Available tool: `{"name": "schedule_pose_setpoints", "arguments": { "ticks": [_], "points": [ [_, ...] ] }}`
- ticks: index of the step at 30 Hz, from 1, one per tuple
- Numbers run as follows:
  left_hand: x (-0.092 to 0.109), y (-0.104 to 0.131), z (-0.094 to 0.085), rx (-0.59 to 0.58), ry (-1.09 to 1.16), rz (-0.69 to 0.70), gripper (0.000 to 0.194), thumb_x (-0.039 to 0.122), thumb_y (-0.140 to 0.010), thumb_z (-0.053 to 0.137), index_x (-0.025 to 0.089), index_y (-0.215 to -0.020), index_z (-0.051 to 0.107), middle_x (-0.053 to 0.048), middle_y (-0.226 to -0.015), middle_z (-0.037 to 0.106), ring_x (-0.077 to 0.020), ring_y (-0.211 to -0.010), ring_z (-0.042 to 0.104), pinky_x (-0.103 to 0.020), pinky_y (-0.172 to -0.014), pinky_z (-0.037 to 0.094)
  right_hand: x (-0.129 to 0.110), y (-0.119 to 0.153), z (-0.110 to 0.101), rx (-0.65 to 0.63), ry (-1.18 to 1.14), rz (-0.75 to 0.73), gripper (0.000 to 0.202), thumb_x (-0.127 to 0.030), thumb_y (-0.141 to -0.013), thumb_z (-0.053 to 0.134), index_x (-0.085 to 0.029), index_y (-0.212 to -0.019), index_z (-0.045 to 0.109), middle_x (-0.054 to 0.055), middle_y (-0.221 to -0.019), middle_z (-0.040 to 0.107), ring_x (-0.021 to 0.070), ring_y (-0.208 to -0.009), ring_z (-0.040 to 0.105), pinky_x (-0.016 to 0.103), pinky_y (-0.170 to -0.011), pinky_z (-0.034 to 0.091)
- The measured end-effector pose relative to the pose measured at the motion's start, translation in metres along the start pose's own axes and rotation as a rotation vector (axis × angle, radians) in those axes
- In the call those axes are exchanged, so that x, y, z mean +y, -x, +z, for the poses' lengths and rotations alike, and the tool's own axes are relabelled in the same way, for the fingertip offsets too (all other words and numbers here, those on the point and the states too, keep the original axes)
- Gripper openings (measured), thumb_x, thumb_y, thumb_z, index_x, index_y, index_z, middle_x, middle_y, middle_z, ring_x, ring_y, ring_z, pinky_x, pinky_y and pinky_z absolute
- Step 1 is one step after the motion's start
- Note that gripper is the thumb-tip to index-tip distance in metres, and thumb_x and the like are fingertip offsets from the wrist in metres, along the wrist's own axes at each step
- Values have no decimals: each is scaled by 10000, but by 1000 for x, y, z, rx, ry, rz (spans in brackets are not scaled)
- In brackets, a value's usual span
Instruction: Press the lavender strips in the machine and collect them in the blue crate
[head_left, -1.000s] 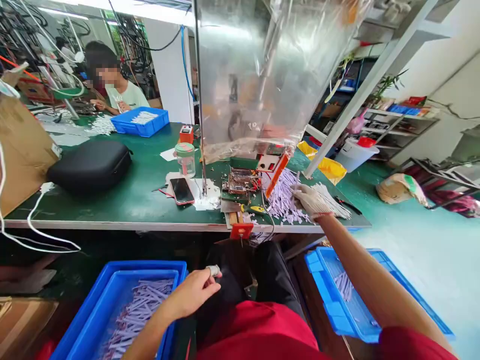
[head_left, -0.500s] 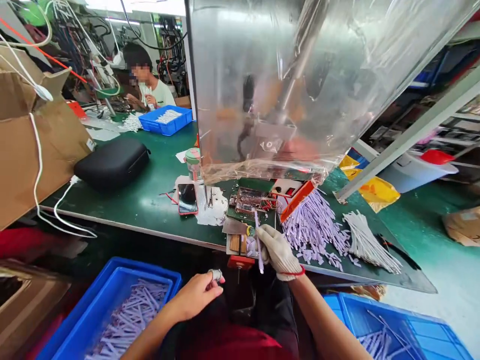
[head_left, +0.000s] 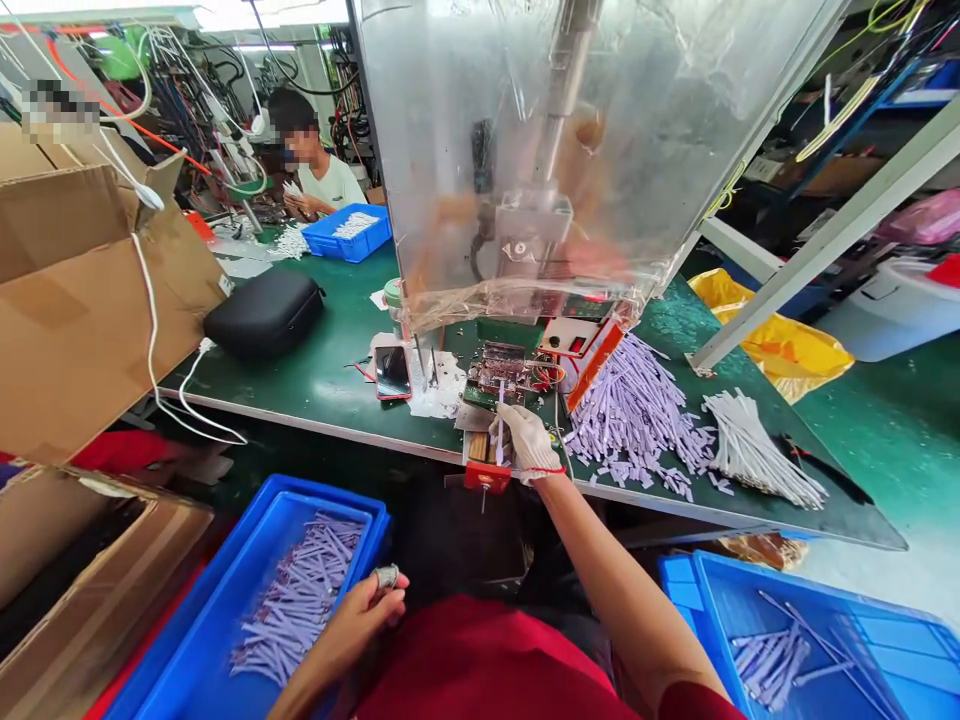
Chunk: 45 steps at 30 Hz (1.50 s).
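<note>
Lavender strip [head_left: 500, 425] sits pinched in the gloved right hand [head_left: 522, 438], just above the front edge of the bench [head_left: 341, 335]. Its far end points toward the metal fixture [head_left: 501, 368]; its near end overlaps the red block [head_left: 481, 475] at that edge, though contact cannot be told. The left hand [head_left: 375, 603], one finger wrapped, is released and loosely bent, well apart from the bench edge and near the left blue bin [head_left: 217, 600] of strips.

To the right of the gloved hand, a heap of lavender strips [head_left: 637, 410] spreads close to the front edge, limiting room there; a white bundle [head_left: 761, 450] and a dark-handled tool [head_left: 829, 470] lie near the corner. A plastic-covered panel [head_left: 450, 230] hangs over the fixture. Leftward, a strip of green surface separates the phone [head_left: 393, 373] from the black case [head_left: 262, 313].
</note>
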<state>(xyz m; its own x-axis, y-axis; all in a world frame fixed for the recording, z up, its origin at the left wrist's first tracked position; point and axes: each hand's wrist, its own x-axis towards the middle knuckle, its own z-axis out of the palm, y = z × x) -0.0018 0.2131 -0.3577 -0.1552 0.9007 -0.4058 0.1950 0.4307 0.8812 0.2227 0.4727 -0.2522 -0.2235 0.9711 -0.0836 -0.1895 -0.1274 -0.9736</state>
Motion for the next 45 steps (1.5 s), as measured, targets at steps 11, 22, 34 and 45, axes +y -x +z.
{"name": "schedule_pose_setpoints", "arguments": {
  "ticks": [11, 22, 34, 45],
  "points": [
    [105, -66, 23, 40, 62, 219, 442, 547, -851, 602, 154, -1046, 661, -58, -799, 706, -196, -764, 677, -319, -735, 516, -5, -7, 3, -21, -39, 60, 367, -508, -778, 639, -181, -617, 599, 31, -563, 653, 111, -342, 490, 224, -298, 365],
    [116, -73, 16, 59, 70, 241, 413, 507, -874, 596, 142, -1054, 668, -61, -801, 701, -196, -763, 669, -323, -732, 521, -8, -7, 8, 4, -40, 71, 377, -510, -772, 651, -170, -615, 612, 37, -550, 650, 117, -356, 516, 217, -311, 368],
    [136, -82, 20, 44, 150, 252, 418, 501, -829, 682, 125, -1009, 708, -72, -770, 720, -197, -720, 680, -312, -691, 532, -8, -11, 9, 2, -31, 87, 362, -496, -765, 611, -177, -593, 596, 32, -522, 623, 113, -346, 510, 208, -305, 366],
    [206, -124, 45, -77, 344, 247, 597, 443, -709, 818, 112, -1189, 686, -142, -1120, 745, -276, -1000, 703, -419, -939, 544, -6, 1, -6, -75, 110, 35, 324, -528, -849, 608, -206, -812, 609, -15, -572, 627, 122, -412, 556, 210, -380, 420]
  ]
}}
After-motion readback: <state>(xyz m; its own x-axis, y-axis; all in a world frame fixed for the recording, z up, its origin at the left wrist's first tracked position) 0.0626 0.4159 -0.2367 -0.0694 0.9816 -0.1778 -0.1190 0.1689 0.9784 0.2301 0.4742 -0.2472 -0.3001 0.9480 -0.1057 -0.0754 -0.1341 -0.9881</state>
